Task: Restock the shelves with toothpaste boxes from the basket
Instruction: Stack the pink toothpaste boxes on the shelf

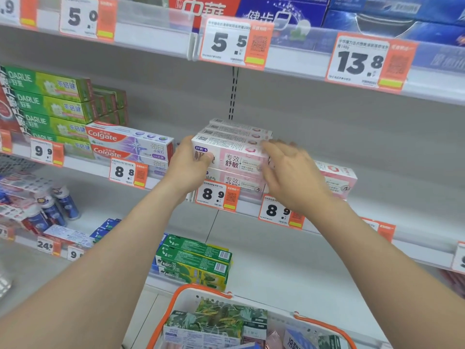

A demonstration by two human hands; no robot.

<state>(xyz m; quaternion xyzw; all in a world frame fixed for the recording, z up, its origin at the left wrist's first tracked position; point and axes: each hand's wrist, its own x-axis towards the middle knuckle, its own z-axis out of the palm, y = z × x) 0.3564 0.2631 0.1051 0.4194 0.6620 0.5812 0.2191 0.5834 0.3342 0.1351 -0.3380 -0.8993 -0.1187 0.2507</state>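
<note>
Head view. Pink boxes (239, 157) sit on mid shelf (377, 205), stacked two high and several deep, at front edge just behind an 8.9 tag (216, 195). L hand (187, 162) at stack's left end: thumb across front face of top box, fingers wrapped round the end, so gripping it. R hand (292, 172) at right end: fingers spread and fairly straight, motion-blurred, nothing held; contact w/ boxes can't be told.

Progress, as a judgement: partway. This pink batch on shelf, prob. just being squared up. Basket (201, 290) below holds more stock (214, 321): leafy green boxes, something pink, a blue-print one, so plenty left to shelve. Wide bare stretch of shelf to the right.

Around: Colgate boxes (130, 142) just left of L hand, near but apart. Darlie stack (50, 96) further left. One lone pink box (337, 177) right of R hand. Green boxes (193, 258) on lower shelf above basket.

In the way: little. Tag strip along front lip, and upper shelf overhead limiting stack height.
</note>
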